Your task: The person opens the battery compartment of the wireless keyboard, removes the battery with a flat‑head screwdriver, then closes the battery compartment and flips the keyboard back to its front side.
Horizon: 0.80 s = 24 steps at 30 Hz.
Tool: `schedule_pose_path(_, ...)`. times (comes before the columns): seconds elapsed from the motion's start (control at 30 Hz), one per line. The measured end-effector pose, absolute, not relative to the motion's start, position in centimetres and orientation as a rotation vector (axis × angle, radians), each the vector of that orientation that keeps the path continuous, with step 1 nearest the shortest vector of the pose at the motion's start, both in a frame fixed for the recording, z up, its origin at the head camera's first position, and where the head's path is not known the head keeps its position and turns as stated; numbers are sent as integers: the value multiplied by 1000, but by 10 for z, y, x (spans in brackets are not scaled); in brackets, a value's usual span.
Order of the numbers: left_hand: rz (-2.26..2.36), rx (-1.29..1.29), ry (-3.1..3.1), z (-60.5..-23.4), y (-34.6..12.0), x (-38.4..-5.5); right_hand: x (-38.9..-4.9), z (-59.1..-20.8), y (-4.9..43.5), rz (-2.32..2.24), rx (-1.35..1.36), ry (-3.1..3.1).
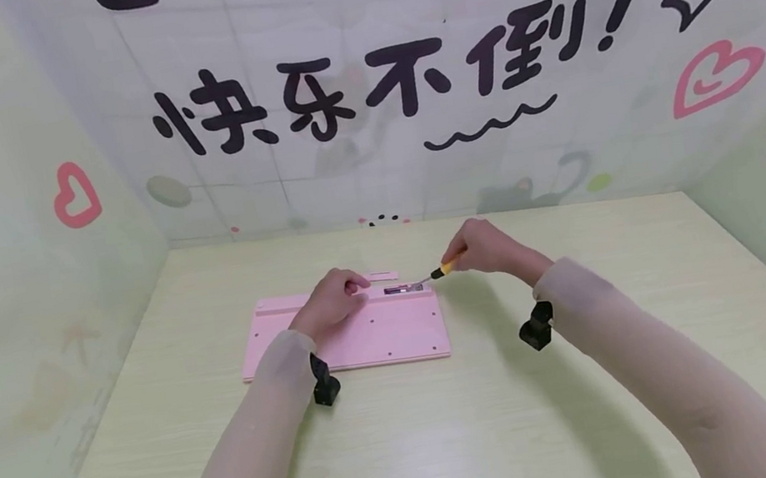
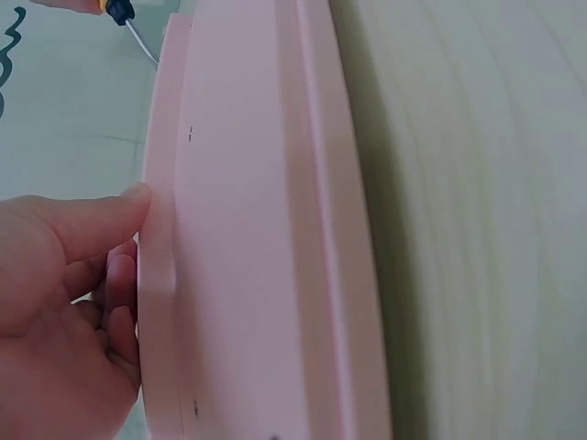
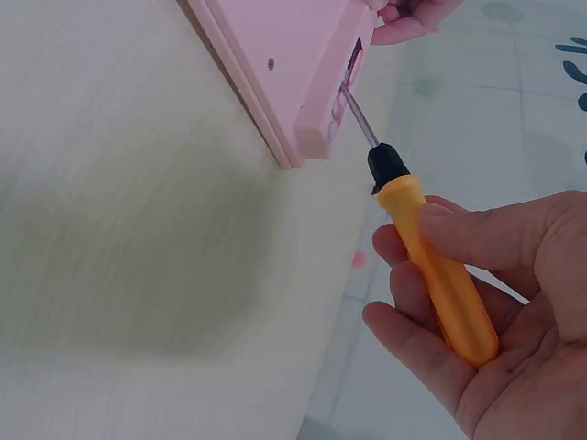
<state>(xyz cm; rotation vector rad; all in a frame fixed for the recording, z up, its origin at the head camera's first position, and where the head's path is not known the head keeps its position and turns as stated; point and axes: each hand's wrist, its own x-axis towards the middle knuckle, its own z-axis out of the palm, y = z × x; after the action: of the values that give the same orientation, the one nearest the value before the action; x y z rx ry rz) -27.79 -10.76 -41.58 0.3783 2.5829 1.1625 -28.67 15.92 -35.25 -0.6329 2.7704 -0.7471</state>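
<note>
A pink keyboard (image 1: 399, 336) lies underside up on the table, small screws dotted over its back. Along its far raised ridge, the battery slot (image 1: 402, 289) is uncovered near the right end. My left hand (image 1: 333, 302) holds the ridge; in the left wrist view its thumb presses the edge and the other fingers curl beside it. My right hand (image 1: 485, 245) grips a screwdriver (image 3: 440, 284) by its yellow handle, black at the collar. The metal shaft (image 3: 361, 117) slants down, its tip at the slot. What lies inside the slot is too small to make out.
A thin pink cover strip (image 1: 382, 276) lies just behind the keyboard's far edge. The pale wooden table (image 1: 419, 453) runs back to a printed cloth (image 1: 357, 175) hanging behind it, with more cloth at both sides.
</note>
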Motion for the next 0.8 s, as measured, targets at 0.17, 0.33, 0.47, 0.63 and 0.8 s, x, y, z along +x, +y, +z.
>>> schedule_pose_path(0.17,1159,383,2586,-416,-108,-279,-279,-364,170,-857,-612,2784)
schedule_pose_path(0.33,1141,405,2601,-414,-108,-278,-275,-372,178,-927,-610,2778)
schedule_pose_path(0.47,1144,395,2604,-412,-106,-276,-274,-369,179,-901,-705,2784)
schedule_pose_path(0.63,1163,366,2588,-413,-107,-276,-280,-355,171,-794,-763,2752)
schedule_pose_path(0.8,1164,377,2594,-415,-108,-277,-289,-336,153,-587,-784,2751)
